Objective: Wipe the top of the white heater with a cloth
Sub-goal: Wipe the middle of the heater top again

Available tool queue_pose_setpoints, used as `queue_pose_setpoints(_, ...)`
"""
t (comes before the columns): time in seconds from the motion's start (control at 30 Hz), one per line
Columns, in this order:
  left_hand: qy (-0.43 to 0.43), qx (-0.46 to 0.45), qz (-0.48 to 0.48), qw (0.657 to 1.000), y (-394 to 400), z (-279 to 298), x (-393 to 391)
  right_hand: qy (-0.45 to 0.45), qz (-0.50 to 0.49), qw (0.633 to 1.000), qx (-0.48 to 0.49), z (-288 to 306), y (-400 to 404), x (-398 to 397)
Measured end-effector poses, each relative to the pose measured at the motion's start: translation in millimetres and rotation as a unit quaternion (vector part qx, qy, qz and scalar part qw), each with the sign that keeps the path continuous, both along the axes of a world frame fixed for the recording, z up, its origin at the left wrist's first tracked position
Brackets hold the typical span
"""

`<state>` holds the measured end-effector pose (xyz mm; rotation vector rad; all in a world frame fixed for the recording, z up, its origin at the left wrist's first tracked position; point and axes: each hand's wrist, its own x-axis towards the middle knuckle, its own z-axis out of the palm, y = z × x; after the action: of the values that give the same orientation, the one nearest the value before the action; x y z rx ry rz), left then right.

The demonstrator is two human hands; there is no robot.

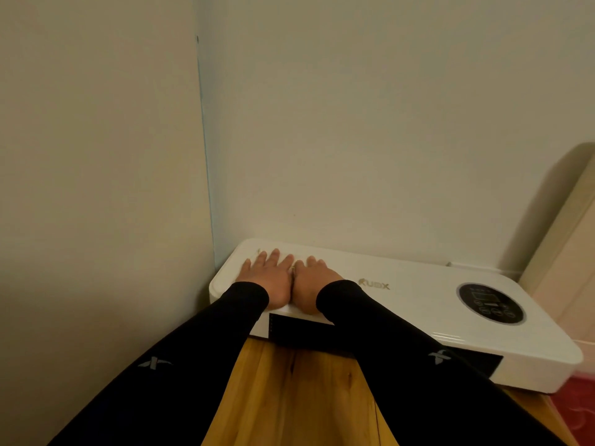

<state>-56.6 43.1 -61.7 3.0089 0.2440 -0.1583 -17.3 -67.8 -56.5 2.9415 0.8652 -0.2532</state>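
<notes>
The white heater point(402, 304) lies flat in the corner, with a round black control panel point(491, 303) on its right part and a gold logo in the middle. Both hands lie palm-down, side by side, on the left end of its top. My left hand point(267, 278) has its fingers spread, and my right hand point(314, 284) touches it at the thumb side. A pale cloth point(299, 256), nearly the heater's own colour, shows only as thin edges past the fingertips and between the hands. The rest of the cloth is hidden under the palms.
Walls meet in a corner just left of and behind the heater. A wooden floor or surface point(289, 397) shows below it between my black sleeves. A light board point(566, 252) leans at the right, and something red point(576, 410) lies at the lower right.
</notes>
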Motion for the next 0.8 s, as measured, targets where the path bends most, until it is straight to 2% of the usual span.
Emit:
queue_pose_setpoints(0.23, 0.015, -0.007, -0.003, 1.0, -16, 2, -27, 0.006, 0.002, 1.0, -0.013, -2, -20, -26)
queue_pose_setpoints(0.8, 0.0, 0.002, 0.003, 1.0, -57, 1, -55, 0.016, -0.03, 0.997, 0.068, 0, -62, -64)
